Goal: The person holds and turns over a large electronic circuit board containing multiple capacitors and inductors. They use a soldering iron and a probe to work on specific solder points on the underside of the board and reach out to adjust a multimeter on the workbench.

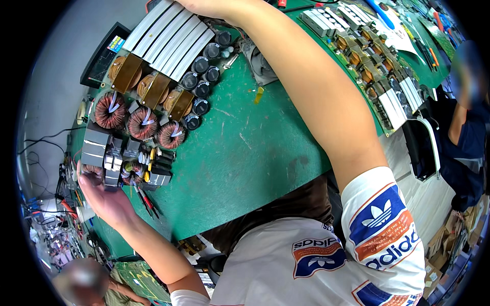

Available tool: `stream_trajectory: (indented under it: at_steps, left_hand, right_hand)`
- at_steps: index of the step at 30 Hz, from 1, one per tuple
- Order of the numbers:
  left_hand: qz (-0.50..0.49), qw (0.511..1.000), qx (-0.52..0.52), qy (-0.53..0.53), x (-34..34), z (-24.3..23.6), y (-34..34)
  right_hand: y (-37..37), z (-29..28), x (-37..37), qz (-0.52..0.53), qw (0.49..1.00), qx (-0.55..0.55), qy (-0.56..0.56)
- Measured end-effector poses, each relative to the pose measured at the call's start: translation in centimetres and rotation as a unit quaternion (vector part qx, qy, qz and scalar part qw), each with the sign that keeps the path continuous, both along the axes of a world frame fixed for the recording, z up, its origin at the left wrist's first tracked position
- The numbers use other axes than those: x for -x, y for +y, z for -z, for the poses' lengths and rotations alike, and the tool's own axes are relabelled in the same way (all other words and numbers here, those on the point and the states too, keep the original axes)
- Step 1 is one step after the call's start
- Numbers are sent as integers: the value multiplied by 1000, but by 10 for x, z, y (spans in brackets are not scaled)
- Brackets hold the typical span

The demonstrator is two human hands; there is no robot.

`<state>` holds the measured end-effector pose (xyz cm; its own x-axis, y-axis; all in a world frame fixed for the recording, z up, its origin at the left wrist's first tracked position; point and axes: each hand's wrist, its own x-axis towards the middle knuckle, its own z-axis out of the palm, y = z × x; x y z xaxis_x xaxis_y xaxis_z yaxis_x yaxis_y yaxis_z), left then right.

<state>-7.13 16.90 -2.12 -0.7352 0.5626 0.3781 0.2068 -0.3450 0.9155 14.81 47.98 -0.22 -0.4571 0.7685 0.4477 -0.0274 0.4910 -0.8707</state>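
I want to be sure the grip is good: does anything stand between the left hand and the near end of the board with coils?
Nothing visible does: the left hand appears to touch the near end of the board directly. The red-and-black tools lie to its right, not between.

The left hand [108, 203] cups the near-left end of a large circuit assembly [144, 123] on a green bench [245, 153]. The right hand [204, 7] is at the assembly's far end, partly cut off, its contact unclear. Silver fins [168, 38] fill that end, with black capacitors [200, 65] along their right and copper-wound coils [109, 109] nearer. A dark-framed screen [104, 57] stands left. Red-and-black probes [146, 201] lie just beside the near end; a yellow scrap [259, 95] lies right. A second populated board [380, 94] sits far right, near a co-worker [462, 137].
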Motion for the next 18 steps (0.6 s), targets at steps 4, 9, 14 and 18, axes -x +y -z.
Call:
stream_trajectory:
  at_steps: [4,9,14,18]
  left_hand:
    - [-47,998,-3,-33,21,9,-3]
    - [-74,997,17,5,17,11,-5]
    - [-76,997,1,11,3,16,0]
    - [-35,998,-10,-57,11,24,5]
  right_hand:
    - [2,1,-3,-52,998,-19,-5]
    - [-3,-11,-25,-113,991,-46,-50]
    - [-2,-16,-28,-136,987,-27,-77]
    - [7,-11,-25,-93,986,-99,-100]
